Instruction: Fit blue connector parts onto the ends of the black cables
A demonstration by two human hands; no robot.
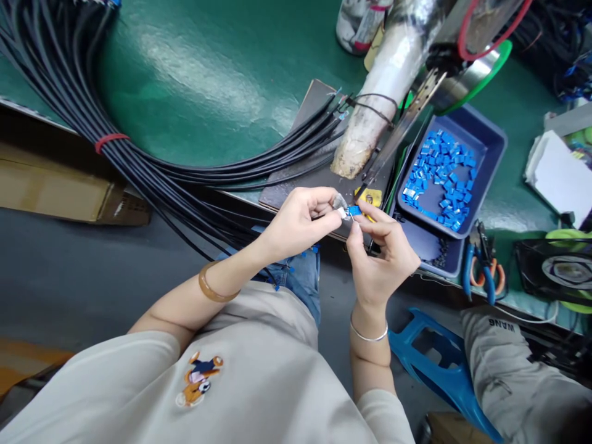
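Observation:
Both hands meet at the bench edge, below the tip of a fixed metal rod (374,169). My left hand (305,219) is closed in a pinch, with white coverings on its fingertips. What lies inside that pinch is mostly hidden; thin wire ends seem to show beside it. A small blue connector (354,210) sits between the two hands. The thumb and fingers of my right hand (382,250) close on this connector from the right. Just behind the fingertips is a yellow pad (370,197).
A thick bundle of black cables (157,166) with a red tie crosses the left side. A wrapped pipe (365,123) hangs overhead. Right of it are a bin (493,142) of blue connectors, pliers (485,265) and a blue stool (430,345). Another person's leg (504,364) shows at lower right.

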